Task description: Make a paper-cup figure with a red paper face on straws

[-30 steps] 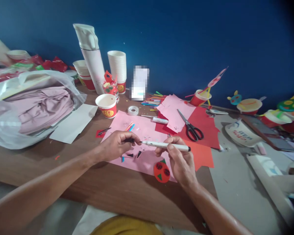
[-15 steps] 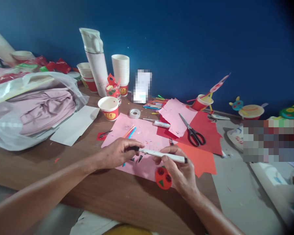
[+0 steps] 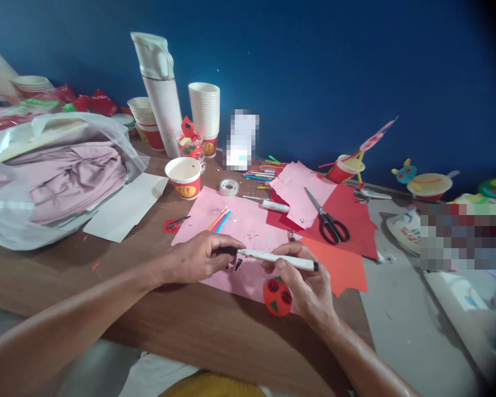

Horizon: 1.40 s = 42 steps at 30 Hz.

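My right hand (image 3: 306,286) grips a white marker pen (image 3: 279,258) by its barrel, holding it level above the pink paper sheet (image 3: 240,220). My left hand (image 3: 202,255) is pinched on the pen's black cap (image 3: 229,251) at its left end, and the cap sits against the pen's tip. Just below the pen lies a round red paper cutout (image 3: 278,296) with dark spots and a green triangle. Small black paper scraps (image 3: 238,264) lie on the pink sheet under my hands.
Black scissors (image 3: 328,219) lie on red paper (image 3: 355,220) to the right. A red paper cup (image 3: 184,177), tape roll (image 3: 228,187), glue stick (image 3: 275,206), coloured pencils, stacked cups (image 3: 205,117) and a white flask (image 3: 161,88) stand behind. A plastic bag of cloth (image 3: 53,176) fills the left.
The black cap in my left hand has closed onto the pen's tip. Both hands stay in nearly the same place above the pink sheet.
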{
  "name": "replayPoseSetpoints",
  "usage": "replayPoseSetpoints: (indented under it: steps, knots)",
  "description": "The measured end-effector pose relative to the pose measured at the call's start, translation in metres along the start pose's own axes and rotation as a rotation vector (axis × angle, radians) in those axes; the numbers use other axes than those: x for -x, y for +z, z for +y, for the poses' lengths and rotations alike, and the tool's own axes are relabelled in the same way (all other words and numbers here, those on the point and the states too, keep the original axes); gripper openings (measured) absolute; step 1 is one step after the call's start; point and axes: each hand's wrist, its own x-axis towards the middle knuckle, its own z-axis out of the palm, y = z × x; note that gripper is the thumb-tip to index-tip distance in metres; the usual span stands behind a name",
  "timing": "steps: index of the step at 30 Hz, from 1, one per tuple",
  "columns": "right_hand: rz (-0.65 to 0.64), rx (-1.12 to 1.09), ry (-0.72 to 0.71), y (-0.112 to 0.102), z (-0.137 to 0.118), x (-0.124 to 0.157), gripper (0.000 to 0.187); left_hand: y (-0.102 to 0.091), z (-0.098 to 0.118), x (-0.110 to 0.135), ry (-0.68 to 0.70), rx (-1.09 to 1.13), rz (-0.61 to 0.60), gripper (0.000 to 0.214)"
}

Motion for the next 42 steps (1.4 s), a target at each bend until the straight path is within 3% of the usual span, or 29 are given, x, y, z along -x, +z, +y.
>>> replayPoseSetpoints:
  steps: [10, 20, 26, 33, 39, 40, 42]
  knots:
    - [-0.115, 0.228, -0.104, -0.004, -0.002, 0.001, 0.012, -0.007, 0.001, 0.003, 0.078, -0.057, -0.143, 0.028]
    - [-0.273, 0.065, 0.04, -0.009, 0.0, -0.003, 0.015, -0.016, 0.004, 0.007, 0.008, -0.01, -0.28, 0.031]
    - [-0.272, -0.1, 0.082, -0.009, -0.003, -0.004, 0.013, -0.013, 0.013, 0.014, 0.07, -0.01, -0.221, 0.046]
    - [-0.247, -0.131, 0.122, -0.001, 0.002, 0.003, 0.012, 0.0, 0.015, 0.015, 0.057, 0.046, -0.203, 0.042]
    - [-0.259, -0.157, 0.08, 0.001, -0.004, -0.001, 0.017, -0.013, 0.02, 0.01, 0.125, -0.003, -0.238, 0.03]
    - [-0.27, -0.169, 0.076, 0.001, -0.005, -0.003, 0.023, -0.017, 0.019, 0.009, 0.119, -0.032, -0.211, 0.029]
    - [-0.25, -0.125, 0.085, 0.001, -0.004, -0.006, 0.036, -0.026, 0.014, 0.007, 0.09, -0.112, -0.029, 0.032]
